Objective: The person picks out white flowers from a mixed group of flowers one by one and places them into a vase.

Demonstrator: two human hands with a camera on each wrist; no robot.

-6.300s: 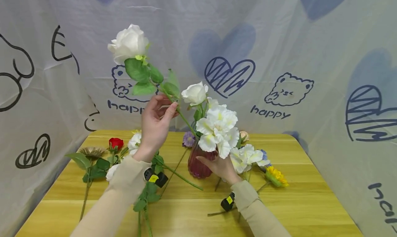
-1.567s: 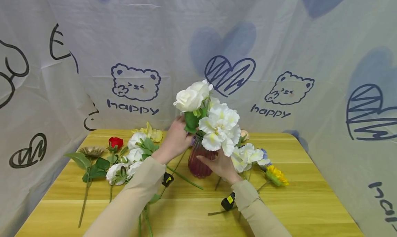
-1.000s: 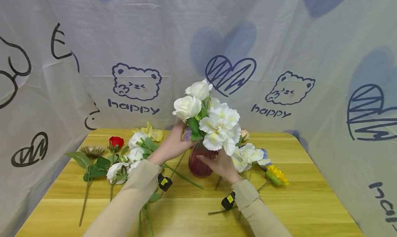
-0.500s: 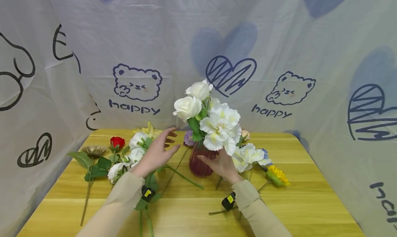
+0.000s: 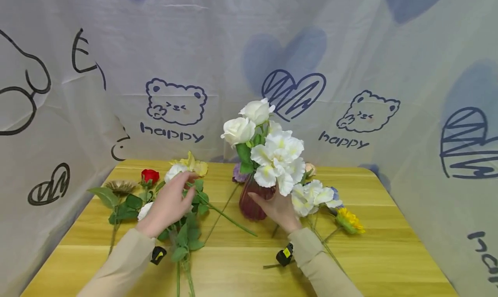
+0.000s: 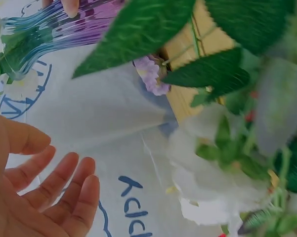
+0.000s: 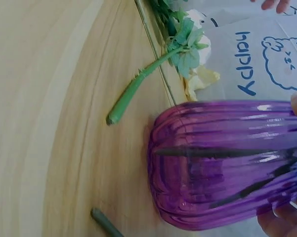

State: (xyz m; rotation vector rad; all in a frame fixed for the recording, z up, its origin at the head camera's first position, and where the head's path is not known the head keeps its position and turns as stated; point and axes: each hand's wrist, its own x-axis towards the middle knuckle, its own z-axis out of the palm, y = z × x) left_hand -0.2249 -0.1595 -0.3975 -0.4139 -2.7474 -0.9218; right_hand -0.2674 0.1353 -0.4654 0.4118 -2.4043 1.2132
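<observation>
My right hand [image 5: 281, 208] grips the ribbed purple-pink glass vase [image 5: 250, 203], thumb on one side and fingers on the other. In the right wrist view, dark stems show through the vase [image 7: 212, 168]. Two white roses [image 5: 238, 131] and a large ruffled white flower [image 5: 277, 161] stand in it. My left hand [image 5: 169, 206] hovers over the white flowers and leafy stems on the left, its fingers loosely bent. In the left wrist view nothing lies in the left hand [image 6: 49, 192]; blurred white blooms [image 6: 212, 168] and green leaves [image 6: 138, 34] are near it.
On the wooden table [image 5: 233, 262], a red rose [image 5: 149, 176], a brownish flower [image 5: 120, 186] and a yellow flower [image 5: 194, 164] lie left. A purple flower [image 5: 239, 173] lies behind the vase. To the right are a white flower [image 5: 314, 196] and a sunflower [image 5: 349, 220].
The white rose my left hand held up earlier now stands in the vase. My left hand has let go of it and moved left and down. The right hand stays on the vase.
</observation>
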